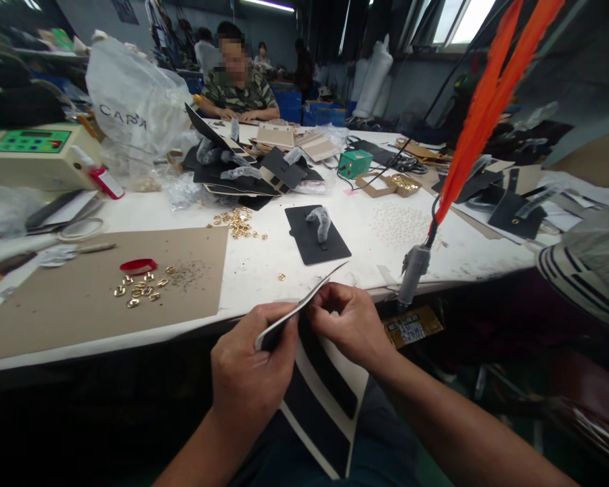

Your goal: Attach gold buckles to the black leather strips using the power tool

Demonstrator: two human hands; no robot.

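"Currently, working from afar, I have a pale-and-dark panel (321,387) held off the surface (264,270), just by its near edge, with the lower flap hanging over the lap."

"How does each grip stand?"

"My left grip (256,358) is clamped on the panel, thumb on one face, fingers on the other. My right grip (348,321) has thumb and fingertips drawn together against the panel; I cannot tell what else, if anything, is pinched there."

"Heavy or light?"

"Light, I judge, from its thin edge. It curves without collapsing, so I expect a springy sheet, firmer than cloth. The dark strips may be slightly smooth, hardly slippery. Creases and scuffs worry me more than breakage."

"Where would you take hold?"

"At the edge, flat between thumb and fingers, as the left grip does, with the second grip steadying the flap."

"And nearby?"

"A black panel (304,242) with a plastic-wrapped handle (322,220) lies on the surface beyond; gold-toned fittings (137,291) sit on a brown sheet (81,291) to the left."
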